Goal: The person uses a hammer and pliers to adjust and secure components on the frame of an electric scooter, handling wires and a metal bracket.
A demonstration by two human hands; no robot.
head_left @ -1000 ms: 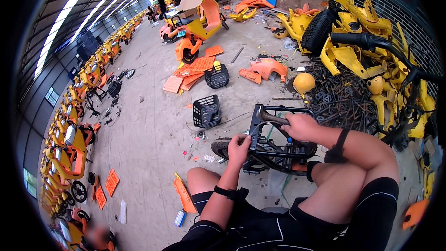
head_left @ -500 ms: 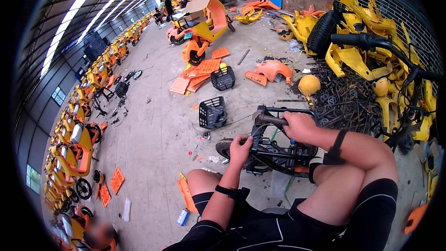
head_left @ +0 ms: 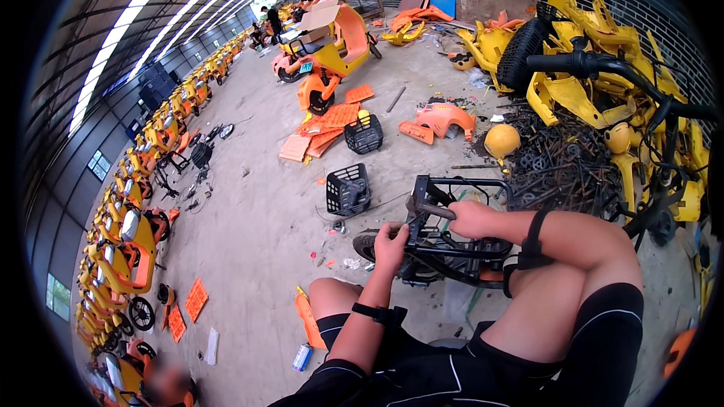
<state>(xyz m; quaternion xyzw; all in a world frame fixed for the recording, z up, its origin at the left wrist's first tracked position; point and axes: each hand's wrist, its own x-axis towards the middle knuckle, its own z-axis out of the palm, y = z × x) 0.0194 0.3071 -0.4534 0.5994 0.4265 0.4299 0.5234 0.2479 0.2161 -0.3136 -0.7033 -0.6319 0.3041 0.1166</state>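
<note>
A hammer point(head_left: 436, 212) is in my right hand point(head_left: 473, 219), with my fingers wrapped round its handle. Its head sits low over the near left corner of a black metal bike frame point(head_left: 464, 250). At that same corner my left hand point(head_left: 390, 245) is closed in a pinch, thumb and fingertips together beside the frame's edge. Whatever small thing the left fingers hold is hidden. Part of a black tyre point(head_left: 365, 243) shows under the frame, just left of that hand.
Black handlebars point(head_left: 581, 62) stand at the right, in front of yellow body panels point(head_left: 569, 98). Metal parts lie in a dark heap point(head_left: 562, 158). Black baskets point(head_left: 348, 189), orange panels point(head_left: 324, 124) and a yellow-orange scooter point(head_left: 335, 53) are ahead. Scooters point(head_left: 128, 245) line the left.
My right hand and the hammer have come down and slightly left, closer to the frame's corner. The left hand stays almost in place at the frame.
</note>
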